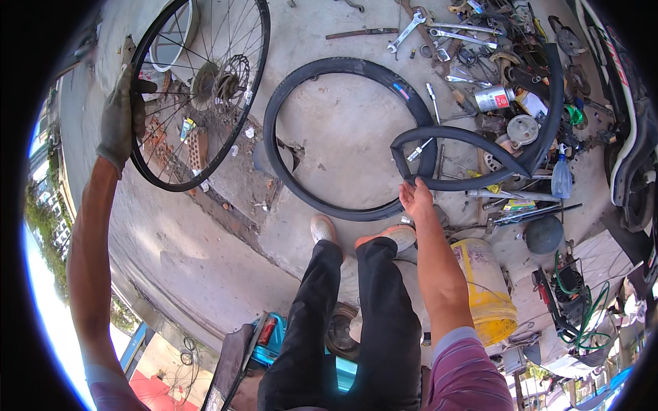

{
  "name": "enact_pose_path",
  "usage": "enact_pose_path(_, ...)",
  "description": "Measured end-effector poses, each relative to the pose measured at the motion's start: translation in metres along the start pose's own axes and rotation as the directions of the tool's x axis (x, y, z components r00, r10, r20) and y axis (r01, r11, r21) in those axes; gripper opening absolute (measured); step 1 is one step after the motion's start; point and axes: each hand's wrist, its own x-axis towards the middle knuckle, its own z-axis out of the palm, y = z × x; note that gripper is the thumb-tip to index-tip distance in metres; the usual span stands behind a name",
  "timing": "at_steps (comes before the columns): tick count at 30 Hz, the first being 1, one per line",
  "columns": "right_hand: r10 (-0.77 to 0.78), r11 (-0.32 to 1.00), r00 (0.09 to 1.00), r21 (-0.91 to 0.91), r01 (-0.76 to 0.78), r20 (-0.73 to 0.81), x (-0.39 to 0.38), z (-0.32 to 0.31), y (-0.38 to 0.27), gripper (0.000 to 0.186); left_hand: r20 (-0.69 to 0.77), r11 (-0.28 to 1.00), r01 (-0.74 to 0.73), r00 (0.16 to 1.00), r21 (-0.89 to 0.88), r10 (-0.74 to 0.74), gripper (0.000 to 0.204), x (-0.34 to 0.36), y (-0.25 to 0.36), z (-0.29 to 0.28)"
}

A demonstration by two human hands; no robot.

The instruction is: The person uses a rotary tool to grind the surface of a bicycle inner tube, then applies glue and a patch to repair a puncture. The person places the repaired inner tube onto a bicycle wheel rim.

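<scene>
Left hand point(122, 116), gloved, is gripping wheel point(199, 89) upright; right hand point(415, 198) is apparently pinching tube point(480, 147). Risk: tube snagging on scattered tools point(473, 41), puncturing.

Left hand point(122, 120): covered by a grey knit cloth glove, matt, worn-looking. Wheel point(199, 89) gripped by it: black rim, semi-gloss; thin bright metal spokes; dull metal brake disc at the hub. Right hand point(416, 198): bare, closed on a black rubber inner tube point(493, 154), smooth, matt, limp. Tyre point(349, 137) on the ground: black rubber, matt, dusty sidewall. Ground point(205, 240): rough grey concrete, cracked and stained. Spanners point(439, 34): polished metal, glossy. Bucket point(490, 294): yellow plastic, scuffed and grimy. Spray bottle point(562, 175): translucent bluish plastic. Trousers point(356, 329): black cloth, matt. Sleeve point(459, 373): striped knit fabric.
</scene>
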Motion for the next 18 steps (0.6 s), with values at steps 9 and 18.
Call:
enact_pose_path(9, -0.271, 0.949, 0.963, 0.166, 0.269, -0.008, -0.019, -0.057, -0.061, 0.033, 0.018, 0.998, -0.061, 0.998, 0.000, 0.061, 0.061, -0.008, -0.012, -0.002)
enact_pose_path(18, -0.410, 0.905, 0.912, 0.128, 0.405, 0.010, -0.010, -0.076, -0.048, 0.038, 0.024, 0.991, -0.114, 0.993, 0.069, 0.112, 0.057, -0.002, -0.016, -0.007)
